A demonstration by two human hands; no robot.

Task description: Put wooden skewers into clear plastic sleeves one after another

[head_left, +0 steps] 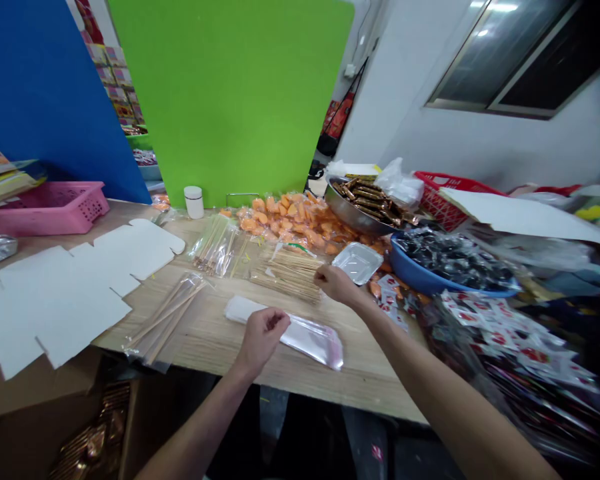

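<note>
Touching sticks [291, 272], right hand [334, 283] fingers curled.

1. Pale wall [400, 80] at right, with a metal-framed window [465, 60], light gleaming on its glass
2. Upright green panel [230, 100] behind a wood-grain table [360, 383]
3. Blue panel [45, 87] at left

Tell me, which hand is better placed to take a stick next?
Probably the right hand: it is at one end of the sticks, while the left hand is by the clear bags, farther off. I can't tell whether the right already pinches one.
</note>
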